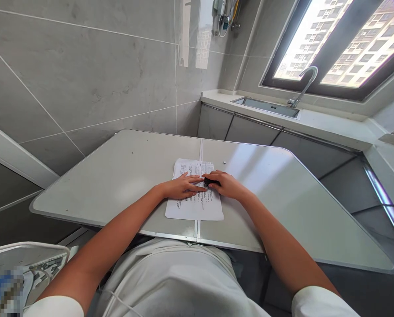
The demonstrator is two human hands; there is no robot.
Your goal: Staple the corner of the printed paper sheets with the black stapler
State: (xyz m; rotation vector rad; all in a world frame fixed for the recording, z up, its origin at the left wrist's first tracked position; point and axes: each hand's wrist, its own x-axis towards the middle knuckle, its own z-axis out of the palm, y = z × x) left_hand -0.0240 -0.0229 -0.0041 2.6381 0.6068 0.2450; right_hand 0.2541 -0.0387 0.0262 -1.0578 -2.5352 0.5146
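Note:
Printed sheets of paper (194,211) lie on the pale folding table, across its middle seam. My left hand (180,187) rests flat on the paper with its fingers stretched out toward the right. Over the paper's right side, my right hand (228,184) is closed around a small black object (211,181), which touches or nearly touches the left fingertips. Most of that object is hidden by the fingers, so its kind cannot be made out. A tiny light-coloured piece (224,162) lies on the table just beyond my right hand.
The folding table (117,176) has a metal edge close to my lap. Behind it, a counter holds a sink (266,107) with a curved faucet (307,86) below a window. Grey tiled wall stands at left. A white rack (28,248) is at lower left.

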